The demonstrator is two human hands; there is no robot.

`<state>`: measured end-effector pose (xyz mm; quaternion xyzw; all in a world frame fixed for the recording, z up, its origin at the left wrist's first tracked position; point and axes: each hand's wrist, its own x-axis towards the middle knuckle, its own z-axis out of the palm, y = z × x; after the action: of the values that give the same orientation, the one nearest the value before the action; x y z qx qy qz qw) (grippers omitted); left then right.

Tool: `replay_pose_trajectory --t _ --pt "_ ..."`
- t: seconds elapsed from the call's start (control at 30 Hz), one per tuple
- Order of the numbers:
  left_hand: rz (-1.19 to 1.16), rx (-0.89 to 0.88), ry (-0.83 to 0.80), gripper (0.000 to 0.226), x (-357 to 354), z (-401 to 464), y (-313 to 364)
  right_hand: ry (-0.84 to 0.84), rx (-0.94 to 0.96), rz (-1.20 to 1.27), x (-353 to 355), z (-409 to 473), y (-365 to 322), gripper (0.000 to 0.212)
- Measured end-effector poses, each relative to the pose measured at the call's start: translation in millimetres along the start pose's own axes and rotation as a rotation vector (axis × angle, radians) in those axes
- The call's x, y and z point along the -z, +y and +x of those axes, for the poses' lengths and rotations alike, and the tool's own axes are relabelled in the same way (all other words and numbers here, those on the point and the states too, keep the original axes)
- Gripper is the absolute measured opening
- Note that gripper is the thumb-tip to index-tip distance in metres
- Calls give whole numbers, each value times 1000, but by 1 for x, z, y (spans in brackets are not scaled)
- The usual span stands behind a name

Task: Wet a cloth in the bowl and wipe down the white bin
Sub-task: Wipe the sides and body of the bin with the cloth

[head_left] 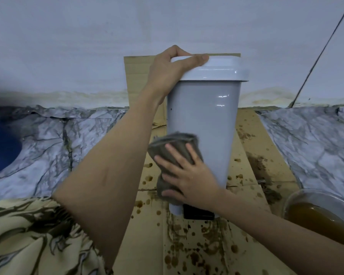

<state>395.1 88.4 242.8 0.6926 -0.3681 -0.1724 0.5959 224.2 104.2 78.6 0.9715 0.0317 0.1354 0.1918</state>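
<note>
The tall white bin point(209, 120) stands upright on flattened cardboard, its lid on and a black pedal at its foot. My left hand point(167, 70) grips the left end of the lid, thumb lying along the lid's front edge. My right hand point(185, 175) presses a grey-brown cloth point(173, 145) flat against the bin's lower left side, fingers spread over it. A clear bowl point(298, 197) of brown water sits at the right edge, partly cut off.
Brown-stained cardboard point(197, 245) covers the floor under the bin, and another piece leans on the wall behind. Marble-patterned sheeting point(48, 147) lies on both sides. A dark blue object point(0, 147) sits far left. A thin cable point(322, 50) runs down the wall at right.
</note>
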Motion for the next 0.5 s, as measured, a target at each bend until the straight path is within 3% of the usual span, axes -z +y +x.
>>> replay_pose_trajectory --t 0.07,0.13,0.4,0.5 --pt "-6 -1 -11 39 3 -1 1 2 167 -14 -5 -11 3 40" --pt "-15 -8 -15 38 1 -1 2 35 160 -13 -7 -20 12 38" --pt "-1 7 -19 36 -11 1 6 426 -477 -33 25 22 67 47" --pt "6 4 -60 33 -7 -1 7 451 -610 -27 29 42 64 48"
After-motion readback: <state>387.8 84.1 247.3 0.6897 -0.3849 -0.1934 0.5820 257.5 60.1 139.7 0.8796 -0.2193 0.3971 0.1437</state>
